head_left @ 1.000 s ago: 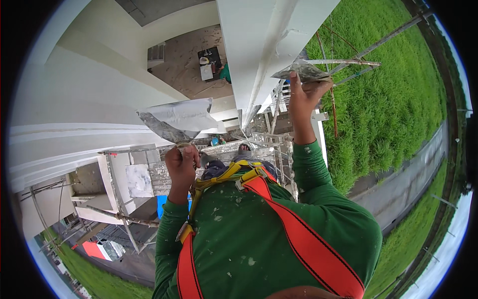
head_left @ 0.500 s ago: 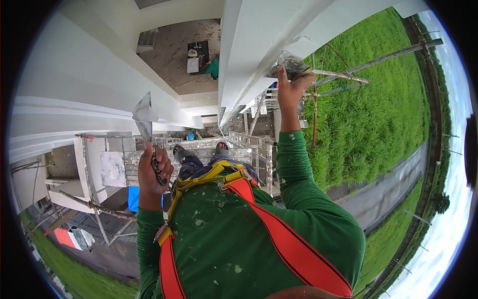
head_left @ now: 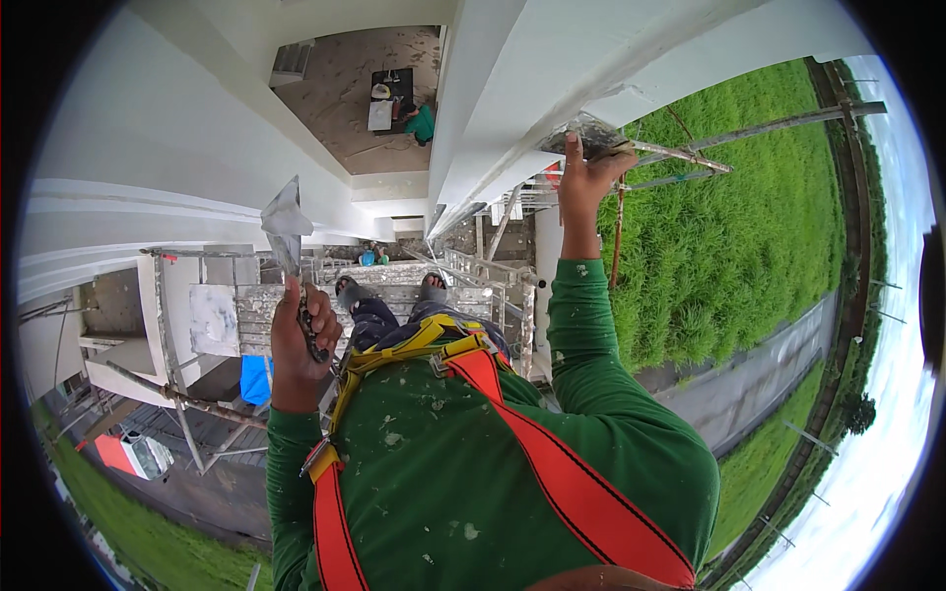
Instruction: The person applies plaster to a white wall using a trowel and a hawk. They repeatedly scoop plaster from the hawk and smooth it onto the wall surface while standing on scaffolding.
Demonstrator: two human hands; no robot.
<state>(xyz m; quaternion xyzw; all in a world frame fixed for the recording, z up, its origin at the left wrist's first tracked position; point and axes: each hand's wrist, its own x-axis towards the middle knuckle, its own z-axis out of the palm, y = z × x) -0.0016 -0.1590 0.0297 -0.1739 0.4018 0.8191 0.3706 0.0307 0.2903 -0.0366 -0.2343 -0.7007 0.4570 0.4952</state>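
Note:
My left hand (head_left: 302, 345) is wrapped round the dark handle of a putty knife (head_left: 286, 219), its putty-smeared blade pointing up and away from me. With my right arm stretched forward, my right hand (head_left: 588, 192) grips a flat, putty-stained scraper (head_left: 594, 138), thumb on the near side. The scraper lies against or very close to the edge of the white moulded ledge (head_left: 532, 103); exact contact cannot be made out. Its handle, if any, is hidden by my fingers.
I stand on scaffold planks (head_left: 394, 293) high up, wearing a red and yellow harness (head_left: 552, 443). A white-stained board (head_left: 214, 320) lies left of the planks. Scaffold poles (head_left: 769, 128) jut out at right. Below, a person in green (head_left: 420, 124) is beside a black board.
My right hand and its scraper have shifted slightly right and down in the picture along the ledge. The view has tilted a little. My left hand keeps hold of the putty knife.

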